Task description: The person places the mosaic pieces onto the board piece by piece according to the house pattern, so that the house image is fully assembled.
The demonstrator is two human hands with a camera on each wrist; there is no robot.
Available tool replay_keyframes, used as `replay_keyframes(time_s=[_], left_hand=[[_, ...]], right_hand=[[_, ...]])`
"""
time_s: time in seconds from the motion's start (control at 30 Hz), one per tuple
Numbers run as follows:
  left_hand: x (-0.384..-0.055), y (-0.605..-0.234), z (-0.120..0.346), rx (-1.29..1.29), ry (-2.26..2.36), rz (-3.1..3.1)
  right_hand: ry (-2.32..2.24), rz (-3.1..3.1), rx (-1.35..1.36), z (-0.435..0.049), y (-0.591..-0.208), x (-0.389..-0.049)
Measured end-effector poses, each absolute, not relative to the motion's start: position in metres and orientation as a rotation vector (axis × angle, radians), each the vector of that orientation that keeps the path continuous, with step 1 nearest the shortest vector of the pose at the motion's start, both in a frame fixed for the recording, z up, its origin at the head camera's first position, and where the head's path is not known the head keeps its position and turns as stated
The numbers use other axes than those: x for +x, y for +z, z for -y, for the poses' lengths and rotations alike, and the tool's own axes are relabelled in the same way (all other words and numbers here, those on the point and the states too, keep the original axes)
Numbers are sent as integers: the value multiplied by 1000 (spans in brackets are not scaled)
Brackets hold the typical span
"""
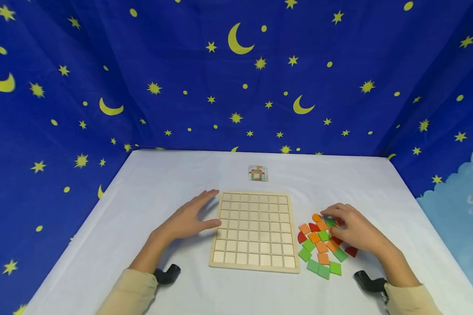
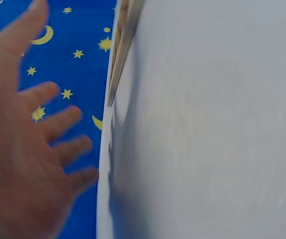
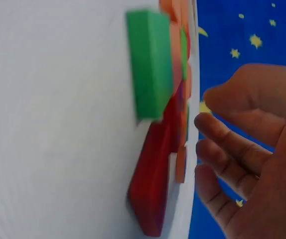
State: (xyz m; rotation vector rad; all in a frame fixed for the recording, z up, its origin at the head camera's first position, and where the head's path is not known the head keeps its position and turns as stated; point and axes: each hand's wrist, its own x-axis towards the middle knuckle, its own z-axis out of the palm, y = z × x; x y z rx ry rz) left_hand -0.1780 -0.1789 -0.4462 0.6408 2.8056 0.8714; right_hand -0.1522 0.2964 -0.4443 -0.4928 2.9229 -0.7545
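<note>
left hand [image 1: 189, 218] flat on the table [image 1: 142, 197], fingers spread wide, thumb touching the left edge of the wooden grid board [image 1: 254, 230]. holds nothing. board cells all bare.

right hand [image 1: 352, 229] over the top of the tile pile [image 1: 321, 245], just right of the board. fingers curled, tips on a green tile [image 1: 330, 222] by an orange one; cannot tell if it's pinched or just touched. the wrist view shows those fingers loosely bent, a green block [image 3: 150, 64] and a red block [image 3: 153, 184] close by on the table.

pile: orange, green, red pieces, squares and some rounded.

small pattern card [image 1: 257, 173] beyond the board. starry blue cloth [image 1: 236, 74] behind.
</note>
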Motion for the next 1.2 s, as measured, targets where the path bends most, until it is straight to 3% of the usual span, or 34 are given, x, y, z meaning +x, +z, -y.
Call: replay_keyframes(time_s=[0.3, 1.2], left_hand=[[-184, -468, 183, 924, 699, -2716], [-181, -465, 177, 941, 580, -2701]], right_hand=[[-834, -2928, -473, -308, -448, -156], [-763, -2946, -432, -313, -446, -160]])
